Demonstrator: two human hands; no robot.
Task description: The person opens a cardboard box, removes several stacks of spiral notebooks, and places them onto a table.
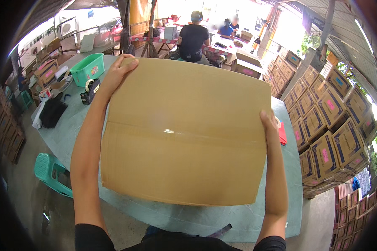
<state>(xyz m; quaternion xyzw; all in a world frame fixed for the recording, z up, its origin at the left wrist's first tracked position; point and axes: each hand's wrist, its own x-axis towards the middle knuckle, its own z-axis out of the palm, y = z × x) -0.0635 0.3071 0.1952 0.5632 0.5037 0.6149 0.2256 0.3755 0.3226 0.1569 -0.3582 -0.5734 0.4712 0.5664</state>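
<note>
A large brown cardboard box (184,167) fills the middle of the view, raised between my hands above a grey-green table (282,196). Clear tape runs across its seam. My left hand (122,72) grips its far left corner, thumb on the top face and fingers over the edge. At the right edge, my right hand (269,125) is closed on the box, with the thumb on top and the fingers mostly hidden behind it. The box covers most of the tabletop.
On the table's left stand a green plastic basket (87,69), a tape dispenser (90,91) and a black bristly bundle (53,111). Red material (283,134) lies at right. A green stool (50,171) is left; stacked cartons (326,138) rise at right. People (192,39) sit beyond.
</note>
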